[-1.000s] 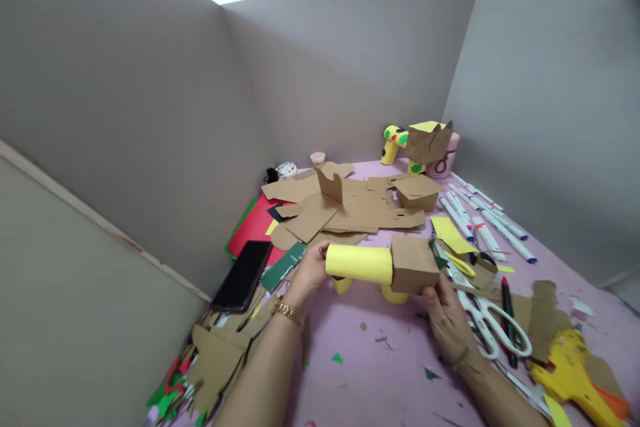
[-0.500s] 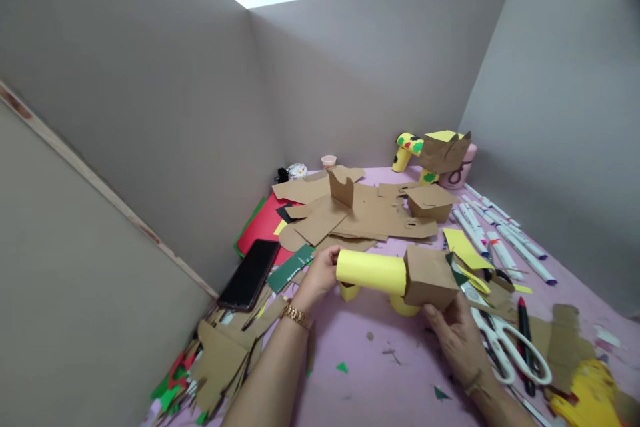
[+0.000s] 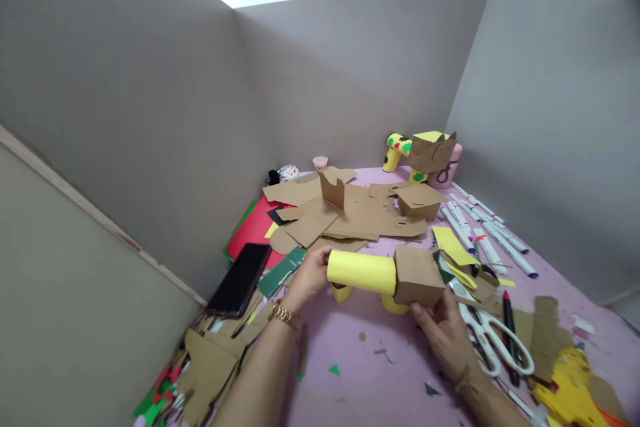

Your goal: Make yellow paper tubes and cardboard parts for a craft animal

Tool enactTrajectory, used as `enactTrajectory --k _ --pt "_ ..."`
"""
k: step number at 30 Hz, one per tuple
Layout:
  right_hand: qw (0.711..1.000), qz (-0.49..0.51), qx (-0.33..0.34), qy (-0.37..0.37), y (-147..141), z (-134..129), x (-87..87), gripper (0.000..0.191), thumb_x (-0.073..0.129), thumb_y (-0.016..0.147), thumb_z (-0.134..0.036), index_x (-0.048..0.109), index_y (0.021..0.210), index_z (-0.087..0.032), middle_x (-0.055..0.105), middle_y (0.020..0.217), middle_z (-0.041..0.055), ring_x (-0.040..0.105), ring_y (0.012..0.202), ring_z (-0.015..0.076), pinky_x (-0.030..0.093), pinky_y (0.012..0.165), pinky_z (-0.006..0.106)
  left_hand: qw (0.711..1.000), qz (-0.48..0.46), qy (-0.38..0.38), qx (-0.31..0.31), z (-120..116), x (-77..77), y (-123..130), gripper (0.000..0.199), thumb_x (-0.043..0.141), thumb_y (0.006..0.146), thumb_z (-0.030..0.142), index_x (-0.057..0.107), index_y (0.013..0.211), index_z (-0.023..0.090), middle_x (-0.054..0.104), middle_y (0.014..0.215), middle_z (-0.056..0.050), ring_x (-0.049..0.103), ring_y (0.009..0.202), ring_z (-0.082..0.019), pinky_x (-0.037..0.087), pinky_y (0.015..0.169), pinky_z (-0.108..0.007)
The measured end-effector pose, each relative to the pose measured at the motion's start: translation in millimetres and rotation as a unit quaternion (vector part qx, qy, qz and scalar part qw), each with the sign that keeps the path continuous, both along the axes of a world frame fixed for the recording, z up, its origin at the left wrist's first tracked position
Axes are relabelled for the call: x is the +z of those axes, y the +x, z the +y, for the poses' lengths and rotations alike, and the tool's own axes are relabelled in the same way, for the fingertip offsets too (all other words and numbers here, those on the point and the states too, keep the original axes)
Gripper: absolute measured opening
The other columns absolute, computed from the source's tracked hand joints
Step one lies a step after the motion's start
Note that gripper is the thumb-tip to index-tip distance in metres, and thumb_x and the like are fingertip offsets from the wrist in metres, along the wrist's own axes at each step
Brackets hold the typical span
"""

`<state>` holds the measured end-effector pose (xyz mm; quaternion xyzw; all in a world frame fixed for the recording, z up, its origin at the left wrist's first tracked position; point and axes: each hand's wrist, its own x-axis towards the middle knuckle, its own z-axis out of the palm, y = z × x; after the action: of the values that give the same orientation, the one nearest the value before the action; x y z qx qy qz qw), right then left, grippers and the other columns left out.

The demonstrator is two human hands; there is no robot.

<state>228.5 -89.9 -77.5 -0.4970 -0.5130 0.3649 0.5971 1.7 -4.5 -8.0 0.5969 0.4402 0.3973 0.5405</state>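
Observation:
A yellow paper tube (image 3: 361, 271) lies sideways with a brown cardboard box (image 3: 419, 275) against its right end; short yellow pieces show beneath both. The fingers of my left hand (image 3: 311, 273) are closed on the tube's left end, and a gold watch is on that wrist. My right hand (image 3: 445, 332) grips the lower right of the box, thumb in front, the other fingers partly hidden behind. Together the tube and box are at the middle of the pink table (image 3: 370, 380).
Flat cardboard pieces (image 3: 357, 210) lie behind my hands. A phone (image 3: 239, 280) and cardboard scraps (image 3: 207, 367) are on the left. White scissors (image 3: 493, 337), markers (image 3: 505, 240) and yellow scraps lie right. A decorated yellow tube figure (image 3: 399, 147) stands at the back.
The view has shifted, so the table's contents appear slightly further left. Both hands keep their hold on the tube and box, with little change in their pose.

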Motion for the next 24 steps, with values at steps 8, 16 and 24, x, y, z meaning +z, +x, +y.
enactTrajectory --k 8,16,24 --pt "1.0 0.003 -0.004 0.0 -1 -1 -0.7 0.063 0.059 0.082 -0.041 0.029 0.136 -0.026 0.044 0.136 0.0127 0.042 0.124 0.03 0.036 0.1 0.048 1.0 0.0 0.006 0.006 0 5.2 0 0.013 0.071 0.062 0.015 0.065 0.073 0.015 0.065 0.06 0.002 0.058 0.057 -0.013 0.045 0.055 -0.024" --pt "1.0 -0.005 -0.026 0.014 1 3 -3.7 0.07 0.065 0.078 -0.04 0.032 0.138 -0.025 0.05 0.134 0.0123 0.043 0.125 0.0298 0.04 0.098 0.047 1.0 0.006 0.004 0.008 -3 13.9 1 0.013 0.068 0.059 0.013 0.063 0.071 0.014 0.063 0.056 0.003 0.056 0.052 -0.012 0.044 0.052 -0.023" --pt "0.999 -0.002 -0.028 0.023 0 5 -2.5 0.072 0.068 0.075 -0.037 0.033 0.137 -0.027 0.051 0.134 0.0113 0.044 0.124 0.0299 0.042 0.096 0.047 1.0 0.01 0.001 0.0 -3 16.8 2 0.016 0.06 0.056 0.005 0.061 0.067 0.016 0.058 0.055 0.006 0.054 0.053 -0.011 0.043 0.053 -0.022"
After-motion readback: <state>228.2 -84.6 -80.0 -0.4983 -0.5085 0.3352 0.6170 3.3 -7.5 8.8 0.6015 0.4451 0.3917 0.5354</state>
